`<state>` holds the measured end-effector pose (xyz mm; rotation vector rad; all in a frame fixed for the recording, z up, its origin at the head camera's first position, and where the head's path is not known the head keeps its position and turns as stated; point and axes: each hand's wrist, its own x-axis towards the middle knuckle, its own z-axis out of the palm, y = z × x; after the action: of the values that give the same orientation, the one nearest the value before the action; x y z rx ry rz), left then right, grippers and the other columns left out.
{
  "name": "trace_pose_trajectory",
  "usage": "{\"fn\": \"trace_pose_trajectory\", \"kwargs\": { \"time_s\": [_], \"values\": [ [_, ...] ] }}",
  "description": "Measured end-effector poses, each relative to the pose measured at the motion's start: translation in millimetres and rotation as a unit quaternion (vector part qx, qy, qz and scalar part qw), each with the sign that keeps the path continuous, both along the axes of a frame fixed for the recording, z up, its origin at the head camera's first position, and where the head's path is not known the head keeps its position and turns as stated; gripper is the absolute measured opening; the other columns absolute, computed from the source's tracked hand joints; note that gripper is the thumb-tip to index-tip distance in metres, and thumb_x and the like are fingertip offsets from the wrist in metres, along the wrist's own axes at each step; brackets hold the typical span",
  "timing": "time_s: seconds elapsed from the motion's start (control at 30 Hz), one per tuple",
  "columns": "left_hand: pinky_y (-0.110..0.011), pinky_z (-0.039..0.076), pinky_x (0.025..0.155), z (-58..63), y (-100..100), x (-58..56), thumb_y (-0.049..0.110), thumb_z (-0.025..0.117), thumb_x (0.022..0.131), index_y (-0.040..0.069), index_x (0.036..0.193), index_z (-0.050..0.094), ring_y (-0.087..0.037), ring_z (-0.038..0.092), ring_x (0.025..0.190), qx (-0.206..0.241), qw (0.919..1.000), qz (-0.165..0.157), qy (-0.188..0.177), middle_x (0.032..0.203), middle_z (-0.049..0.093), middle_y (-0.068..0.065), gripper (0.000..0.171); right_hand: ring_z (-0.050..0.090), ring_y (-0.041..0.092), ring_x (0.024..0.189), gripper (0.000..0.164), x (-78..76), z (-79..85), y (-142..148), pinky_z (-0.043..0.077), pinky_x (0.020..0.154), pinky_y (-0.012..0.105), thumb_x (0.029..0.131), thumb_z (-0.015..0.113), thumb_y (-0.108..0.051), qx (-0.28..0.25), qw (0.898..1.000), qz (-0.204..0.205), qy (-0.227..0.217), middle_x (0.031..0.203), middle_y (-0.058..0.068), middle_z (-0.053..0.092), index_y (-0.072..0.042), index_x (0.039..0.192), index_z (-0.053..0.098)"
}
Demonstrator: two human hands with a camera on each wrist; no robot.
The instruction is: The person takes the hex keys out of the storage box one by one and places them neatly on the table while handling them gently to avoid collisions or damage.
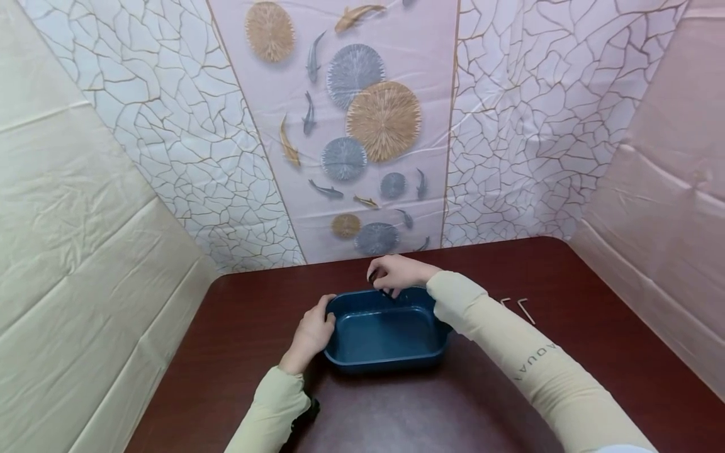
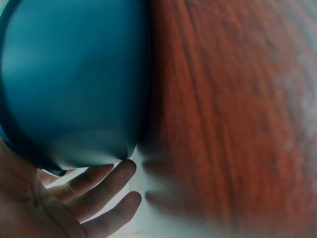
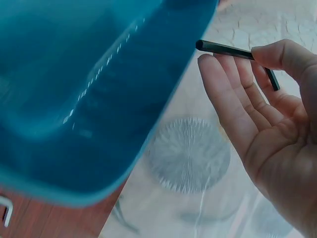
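Observation:
A deep blue rectangular pan (image 1: 391, 333) with rounded corners sits on the table, nothing visible inside it. At its left end my left hand (image 1: 314, 327) grips the rim; in the left wrist view, fingers (image 2: 106, 186) reach along the outer wall. Over the pan's far edge, my right hand (image 1: 399, 272) pinches a black L-shaped hex key (image 3: 225, 49) between thumb and fingers. Its long arm points toward the pan in the right wrist view, and its short arm bends back near the palm.
Two silver hex keys (image 1: 527, 311) lie on the dark red table (image 1: 272, 302) right of the pan, one partly hidden by my right sleeve (image 1: 527, 352). Behind the table hangs a patterned cloth (image 1: 368, 189), with pale cloth walls on both sides.

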<state>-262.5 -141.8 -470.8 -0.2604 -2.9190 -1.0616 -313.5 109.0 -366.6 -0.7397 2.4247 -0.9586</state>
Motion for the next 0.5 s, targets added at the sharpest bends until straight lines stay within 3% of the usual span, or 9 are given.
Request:
{"fn": "trace_pose_trajectory", "kwargs": {
  "time_s": [0.33, 0.5],
  "values": [
    [-0.034, 0.042, 0.05, 1.4, 0.0, 0.5, 0.011, 0.048, 0.104, 0.011, 0.147, 0.046, -0.02, 0.051, 0.054, 0.003, 1.0, -0.002, -0.001, 0.12, 0.065, -0.019, 0.043, 0.065, 0.022, 0.081, 0.032, 2.2, 5.3, 55.7, 0.058, 0.079, 0.045, 0.104, 0.055, -0.013, -0.033, 0.997, -0.075, -0.003, 0.108, 0.018, 0.064, -0.002, 0.133, 0.057],
    [-0.034, 0.042, 0.051, 0.3, 0.3, 1.7, 0.012, 0.048, 0.104, 0.011, 0.148, 0.045, -0.02, 0.051, 0.054, 0.008, 0.9999, -0.004, -0.006, 0.116, 0.065, -0.018, 0.044, 0.065, 0.024, 0.086, 0.037, 5.8, 0.6, 93.2, 0.057, 0.081, 0.048, 0.103, 0.055, -0.012, -0.053, 0.992, -0.115, 0.002, 0.11, 0.019, 0.064, 0.004, 0.136, 0.052]
  ]
}}
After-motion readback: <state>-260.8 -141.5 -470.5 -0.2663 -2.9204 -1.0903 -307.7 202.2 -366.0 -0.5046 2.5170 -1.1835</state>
